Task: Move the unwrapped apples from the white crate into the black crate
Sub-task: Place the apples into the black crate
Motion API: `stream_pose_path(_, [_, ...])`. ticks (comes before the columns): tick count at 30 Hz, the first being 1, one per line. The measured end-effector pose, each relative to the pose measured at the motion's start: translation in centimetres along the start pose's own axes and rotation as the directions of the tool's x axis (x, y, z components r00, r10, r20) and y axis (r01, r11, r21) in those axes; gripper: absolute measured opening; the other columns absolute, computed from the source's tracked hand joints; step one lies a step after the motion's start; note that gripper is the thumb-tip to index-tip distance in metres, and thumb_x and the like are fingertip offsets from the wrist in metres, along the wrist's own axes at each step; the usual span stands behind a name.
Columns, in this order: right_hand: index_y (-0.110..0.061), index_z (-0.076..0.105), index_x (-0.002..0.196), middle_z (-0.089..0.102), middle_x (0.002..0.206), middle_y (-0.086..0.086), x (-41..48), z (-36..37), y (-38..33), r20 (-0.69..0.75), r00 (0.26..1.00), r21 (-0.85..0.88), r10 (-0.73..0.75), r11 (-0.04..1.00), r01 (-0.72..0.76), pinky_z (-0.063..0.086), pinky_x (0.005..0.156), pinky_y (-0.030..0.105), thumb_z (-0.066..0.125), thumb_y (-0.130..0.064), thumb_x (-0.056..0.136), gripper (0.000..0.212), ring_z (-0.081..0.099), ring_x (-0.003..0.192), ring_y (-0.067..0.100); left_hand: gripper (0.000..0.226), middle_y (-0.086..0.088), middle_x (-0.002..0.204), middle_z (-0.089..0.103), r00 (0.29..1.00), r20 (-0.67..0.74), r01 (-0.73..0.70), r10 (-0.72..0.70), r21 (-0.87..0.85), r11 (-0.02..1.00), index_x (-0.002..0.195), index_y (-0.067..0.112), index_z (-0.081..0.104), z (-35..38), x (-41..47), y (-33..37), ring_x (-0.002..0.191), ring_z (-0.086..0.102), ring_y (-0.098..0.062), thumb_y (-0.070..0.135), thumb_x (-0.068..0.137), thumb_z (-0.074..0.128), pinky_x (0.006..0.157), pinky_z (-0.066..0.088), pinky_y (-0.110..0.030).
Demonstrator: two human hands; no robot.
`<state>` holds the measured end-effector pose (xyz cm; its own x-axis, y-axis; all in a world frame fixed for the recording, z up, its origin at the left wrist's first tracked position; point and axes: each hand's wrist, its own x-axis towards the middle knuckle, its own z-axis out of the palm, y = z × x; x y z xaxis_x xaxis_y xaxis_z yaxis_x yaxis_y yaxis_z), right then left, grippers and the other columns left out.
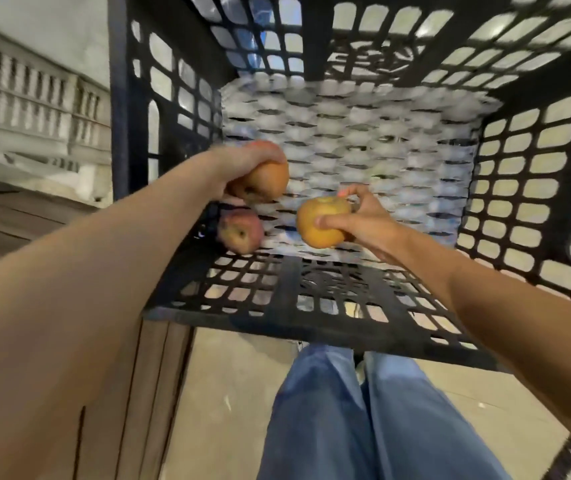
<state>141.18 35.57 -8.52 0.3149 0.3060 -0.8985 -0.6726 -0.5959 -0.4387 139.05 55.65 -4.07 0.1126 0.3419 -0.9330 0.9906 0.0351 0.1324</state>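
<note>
The black crate filled most of the view, seen from above through its open top. Its four lattice walls rose steeply around a deep well, with the near rim just in front of the person's legs. Both forearms reached in over that near rim, leaving a clear gap between them.

The left hand was low in the near left part of the well, fingers curled over the top of an orange apple and gripping it. A reddish patch above the knuckles was too blurred to make out. The right hand was near the middle, gripping a yellow apple with the thumb across its front and the fingers round its back. The two held apples were close together but apart.

A red apple lay on the bottom in the near left corner, just beside the left wall and below the left hand. The bottom was lined with white foam netting. Most of it, toward the far and right walls, lay bare.

Outside the crate, up and to the left, stood a pale slatted box, blurred, which looked to be the white crate. What it held could not be seen. Wooden boards ran in front of it, and more boards showed under the black crate's near left corner. The floor was pale and smooth like concrete, and blue jeans covered the legs at the bottom of the view.
</note>
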Motion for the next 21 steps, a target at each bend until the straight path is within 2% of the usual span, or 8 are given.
stream_pose_path(1, [-0.02,0.037,0.107,0.048,0.086,-0.001,0.6,0.4,0.2,0.014,0.999,-0.063,-0.048,0.997,0.049,0.048,0.058,0.015,0.078,-0.008,0.072,0.055,0.053,0.074,0.014,0.085,-0.005,0.111,0.055,0.998,-0.034,-0.043,0.045,0.067,0.997,0.12,0.016,0.044,0.1,0.9,0.1,0.095,0.059,-0.021,0.06,0.054,0.074,0.071,0.055,-0.032])
stream_pose_path(3, [-0.018,0.036,0.106,0.047,0.083,-0.002,1.4,1.3,0.4,0.082,0.987,-0.147,-0.139,0.978,0.15,0.043,0.049,0.011,0.08,-0.004,0.065,0.061,0.049,0.069,0.01,0.117,-0.01,0.127,0.052,0.98,-0.145,-0.09,0.14,0.306,0.948,0.134,0.011,0.038,0.2,2.7,0.5,0.109,0.056,-0.027,0.066,0.038,0.076,0.08,0.053,-0.033])
stream_pose_path(4, [-0.019,0.037,0.104,0.05,0.088,0.002,1.8,1.7,0.7,0.101,0.973,-0.201,-0.206,0.954,0.223,0.044,0.054,0.014,0.083,-0.01,0.058,0.066,0.05,0.073,0.012,0.118,-0.011,0.131,0.05,0.96,-0.178,-0.112,0.214,0.457,0.882,0.137,0.009,0.036,0.2,3.3,0.7,0.116,0.053,-0.03,0.065,0.042,0.077,0.085,0.049,-0.033])
stream_pose_path(6, [-0.024,0.039,0.101,0.048,0.103,0.008,2.5,2.4,1.6,0.128,0.927,-0.362,-0.353,0.853,0.375,0.043,0.067,0.023,0.082,-0.028,0.045,0.071,0.049,0.087,0.018,0.098,-0.013,0.132,0.05,0.92,-0.167,-0.172,0.356,0.643,0.747,0.133,0.008,0.038,0.5,4.0,0.8,0.122,0.047,-0.033,0.054,0.057,0.079,0.09,0.043,-0.034])
stream_pose_path(8, [-0.025,0.039,0.104,0.042,0.11,0.003,2.9,2.6,2.2,0.172,0.891,-0.48,-0.42,0.754,0.449,0.04,0.075,0.028,0.084,-0.028,0.048,0.072,0.044,0.096,0.016,0.087,-0.017,0.129,0.051,0.876,-0.131,-0.215,0.465,0.757,0.617,0.128,0.012,0.041,1.0,3.9,0.6,0.123,0.043,-0.037,0.049,0.06,0.08,0.097,0.04,-0.04])
stream_pose_path(11, [-0.02,0.042,0.116,0.035,0.11,-0.004,3.0,3.0,2.7,0.25,0.836,-0.579,-0.488,0.617,0.533,0.038,0.078,0.027,0.085,-0.025,0.056,0.073,0.041,0.098,0.013,0.093,-0.022,0.128,0.047,0.855,-0.103,-0.173,0.508,0.867,0.468,0.129,0.014,0.041,1.6,4.7,-0.3,0.126,0.034,-0.04,0.052,0.054,0.081,0.1,0.037,-0.044])
stream_pose_path(18, [-0.011,0.039,0.136,0.045,0.135,0.009,4.1,3.9,3.3,0.404,0.753,-0.706,-0.52,0.346,0.618,0.044,0.095,0.037,0.083,-0.021,0.06,0.088,0.04,0.124,0.026,0.101,-0.025,0.136,0.036,0.88,-0.072,-0.153,0.47,0.893,0.424,0.13,0.014,0.039,2.0,6.0,-1.4,0.129,0.027,-0.041,0.051,0.048,0.084,0.101,0.035,-0.046])
stream_pose_path(21, [-0.016,0.034,0.141,0.044,0.138,0.006,4.2,3.7,3.4,0.409,0.759,-0.709,-0.506,0.347,0.614,0.043,0.096,0.036,0.082,-0.021,0.06,0.095,0.039,0.125,0.025,0.115,-0.025,0.139,0.034,0.867,-0.08,-0.209,0.492,0.838,0.504,0.139,0.017,0.026,1.9,6.0,-1.9,0.133,0.026,-0.041,0.051,0.047,0.086,0.105,0.032,-0.048])
